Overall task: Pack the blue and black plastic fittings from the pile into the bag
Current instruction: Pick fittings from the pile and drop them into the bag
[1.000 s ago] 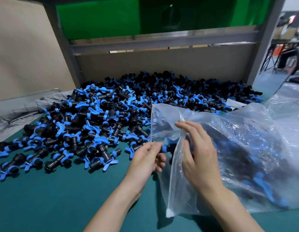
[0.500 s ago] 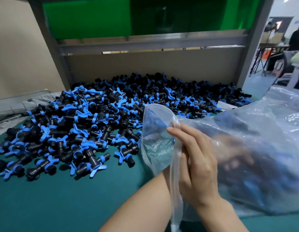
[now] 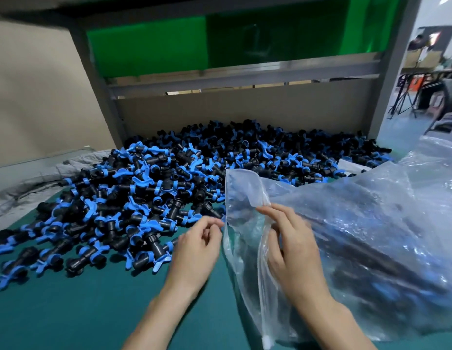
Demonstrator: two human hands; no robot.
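Observation:
A large pile of blue and black plastic fittings covers the back and left of the green table mat. A clear plastic zip bag lies on its side at the right, its mouth facing left; dark fittings show blurred through its wall. My right hand pinches the upper rim of the bag's mouth and holds it up. My left hand hovers just left of the mouth with loosely curled fingers, and nothing shows in it.
A grey cloth lies crumpled at the left edge. A cardboard back wall and a grey metal post close off the bench. More clear plastic is heaped at the far right.
My left hand, carrying a fitting a second ago, went into the bag and has come back out without it. My right hand still holds the bag's mouth.

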